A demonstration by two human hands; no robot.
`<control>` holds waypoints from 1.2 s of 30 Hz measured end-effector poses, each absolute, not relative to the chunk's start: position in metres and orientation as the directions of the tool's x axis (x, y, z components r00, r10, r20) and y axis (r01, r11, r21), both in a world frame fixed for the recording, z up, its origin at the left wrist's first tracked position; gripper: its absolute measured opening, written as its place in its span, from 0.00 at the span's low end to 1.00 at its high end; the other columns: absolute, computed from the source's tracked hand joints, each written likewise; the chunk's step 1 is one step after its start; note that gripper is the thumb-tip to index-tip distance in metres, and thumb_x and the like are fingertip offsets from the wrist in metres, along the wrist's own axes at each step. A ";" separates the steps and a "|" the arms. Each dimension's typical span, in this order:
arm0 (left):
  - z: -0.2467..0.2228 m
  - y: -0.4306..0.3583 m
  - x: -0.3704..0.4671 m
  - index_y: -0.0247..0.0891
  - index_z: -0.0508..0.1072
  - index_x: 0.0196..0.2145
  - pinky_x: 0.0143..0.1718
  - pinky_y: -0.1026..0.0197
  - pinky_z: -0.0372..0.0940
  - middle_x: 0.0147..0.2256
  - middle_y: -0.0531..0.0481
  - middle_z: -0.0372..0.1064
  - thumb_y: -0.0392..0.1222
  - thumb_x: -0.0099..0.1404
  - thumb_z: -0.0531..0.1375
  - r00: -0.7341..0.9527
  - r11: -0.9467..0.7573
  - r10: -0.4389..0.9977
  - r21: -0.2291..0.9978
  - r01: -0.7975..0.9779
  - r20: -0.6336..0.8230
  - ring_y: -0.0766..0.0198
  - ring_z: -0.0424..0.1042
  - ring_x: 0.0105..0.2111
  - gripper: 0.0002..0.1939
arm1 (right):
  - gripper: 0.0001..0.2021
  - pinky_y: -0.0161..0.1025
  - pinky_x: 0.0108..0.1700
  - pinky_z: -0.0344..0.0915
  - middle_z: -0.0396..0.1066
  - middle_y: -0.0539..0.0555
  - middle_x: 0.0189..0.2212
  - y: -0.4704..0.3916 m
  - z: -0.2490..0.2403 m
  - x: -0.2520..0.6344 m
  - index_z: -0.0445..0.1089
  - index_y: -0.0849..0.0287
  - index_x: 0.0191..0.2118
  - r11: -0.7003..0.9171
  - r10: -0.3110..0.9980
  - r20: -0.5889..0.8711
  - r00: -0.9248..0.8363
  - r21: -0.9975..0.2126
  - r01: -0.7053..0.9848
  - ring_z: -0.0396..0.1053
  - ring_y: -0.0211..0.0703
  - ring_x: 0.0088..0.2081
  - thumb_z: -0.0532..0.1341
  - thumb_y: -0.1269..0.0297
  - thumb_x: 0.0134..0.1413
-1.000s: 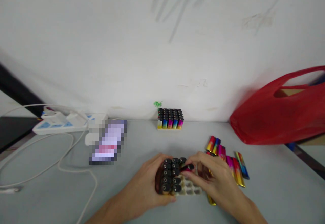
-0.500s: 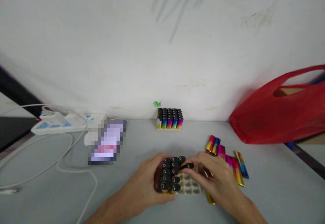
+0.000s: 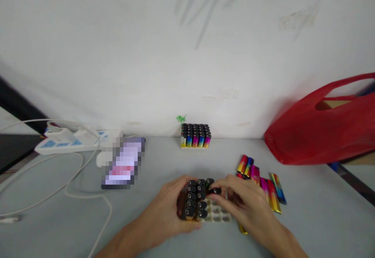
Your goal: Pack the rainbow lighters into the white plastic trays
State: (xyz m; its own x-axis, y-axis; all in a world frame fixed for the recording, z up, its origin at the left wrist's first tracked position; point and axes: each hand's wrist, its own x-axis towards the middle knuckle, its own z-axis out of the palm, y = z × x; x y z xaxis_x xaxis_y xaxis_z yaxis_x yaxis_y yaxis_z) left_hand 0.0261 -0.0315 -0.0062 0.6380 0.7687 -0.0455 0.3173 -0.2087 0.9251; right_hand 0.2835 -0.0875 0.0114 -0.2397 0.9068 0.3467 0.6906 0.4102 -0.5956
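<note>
In the head view, a pale tray (image 3: 217, 212) with small square cells stands on the table, its left cells filled with upright black-topped lighters (image 3: 191, 196). My left hand (image 3: 164, 207) is wrapped round the tray's left side and the lighters there. Between thumb and fingers, my right hand (image 3: 246, 203) pinches another lighter (image 3: 216, 191) by its black top, slightly tilted over the third column. Most of its body is hidden by the hand and the neighbouring lighters. Shiny multicoloured lighters (image 3: 274, 195) lie loose to the right of this hand, some partly covered by it.
A full block of lighters (image 3: 195, 137) stands against the wall. At left are a phone (image 3: 124, 162), a white power strip (image 3: 70, 141) and a loose white cable (image 3: 88, 196). A red bag (image 3: 325, 127) sits at the back right.
The lighter in my right hand has shifted very slightly left, towards the filled columns. My left hand keeps its hold on the tray, and the view has moved a little.
</note>
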 end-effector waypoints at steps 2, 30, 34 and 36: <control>-0.006 -0.031 0.026 0.45 0.77 0.56 0.47 0.58 0.73 0.49 0.53 0.80 0.38 0.51 0.82 0.635 -0.203 0.771 0.923 0.328 -0.055 0.52 0.80 0.46 0.36 | 0.13 0.39 0.38 0.71 0.78 0.49 0.31 -0.087 0.012 0.282 0.81 0.51 0.52 0.405 0.909 0.354 -0.220 -0.624 0.668 0.74 0.42 0.29 0.66 0.50 0.74; -0.002 -0.034 0.028 0.44 0.76 0.56 0.42 0.60 0.72 0.47 0.53 0.80 0.35 0.52 0.81 0.640 -0.148 0.765 0.945 0.293 -0.078 0.54 0.81 0.44 0.34 | 0.07 0.44 0.35 0.47 0.81 0.55 0.28 -0.078 0.025 0.307 0.74 0.53 0.36 -0.021 0.999 -0.028 0.017 -0.138 0.990 0.79 0.60 0.34 0.65 0.57 0.62; -0.004 -0.033 0.027 0.44 0.77 0.56 0.47 0.58 0.73 0.49 0.52 0.80 0.34 0.51 0.81 0.632 -0.193 0.773 0.933 0.303 -0.045 0.52 0.80 0.48 0.36 | 0.09 0.44 0.36 0.49 0.81 0.55 0.29 -0.082 0.027 0.316 0.73 0.53 0.38 -0.026 0.996 -0.088 0.009 -0.196 0.980 0.77 0.59 0.34 0.67 0.54 0.61; -0.004 -0.033 0.027 0.44 0.77 0.56 0.47 0.58 0.73 0.50 0.51 0.80 0.35 0.51 0.81 0.633 -0.176 0.772 0.939 0.297 -0.055 0.51 0.80 0.48 0.36 | 0.10 0.44 0.36 0.49 0.81 0.54 0.30 -0.084 0.026 0.319 0.73 0.53 0.36 -0.033 0.995 -0.103 0.010 -0.217 0.976 0.76 0.57 0.34 0.69 0.53 0.60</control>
State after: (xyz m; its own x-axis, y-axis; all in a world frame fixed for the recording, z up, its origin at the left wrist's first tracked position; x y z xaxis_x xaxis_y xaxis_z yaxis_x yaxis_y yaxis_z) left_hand 0.0268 -0.0331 -0.0044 0.6335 0.7718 -0.0553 0.2968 -0.1764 0.9385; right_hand 0.3194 -0.0837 0.0263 0.0105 0.9947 -0.1027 0.9755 -0.0327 -0.2175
